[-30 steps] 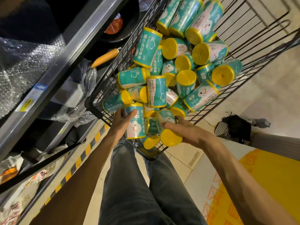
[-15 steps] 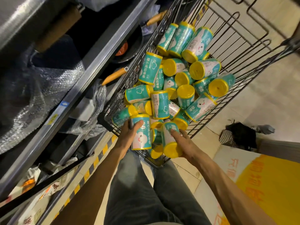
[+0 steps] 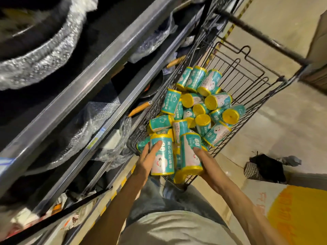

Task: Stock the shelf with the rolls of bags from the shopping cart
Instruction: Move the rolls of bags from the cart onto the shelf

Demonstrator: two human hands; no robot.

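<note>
**Two rolls gripped at the near end of the cart**

Much is blurred or cut off: the upper left corner smears into dark shapes, the goods on the grey metal shelf [image 3: 99, 80] lie under crinkled clear bubble wrap [image 3: 53, 50] and cannot be identified, and the print on the roll labels is too soft to read beyond a large "80". The rolls at the bottom of the heap are hidden by those above.

The teal-and-yellow cylindrical rolls of bags [image 3: 203, 110] lie jumbled in the black wire shopping cart [image 3: 247, 71], which stands just beside the shelf. Each has a teal label with a white cartoon face and yellow film showing at both ends.

The left hand [image 3: 146, 160] has its grip curled round one upright roll [image 3: 163, 156], thumb across the label. The right hand [image 3: 207, 163] holds a second roll [image 3: 190, 152] from the side, just beside the first, both at the cart's near end.
</note>
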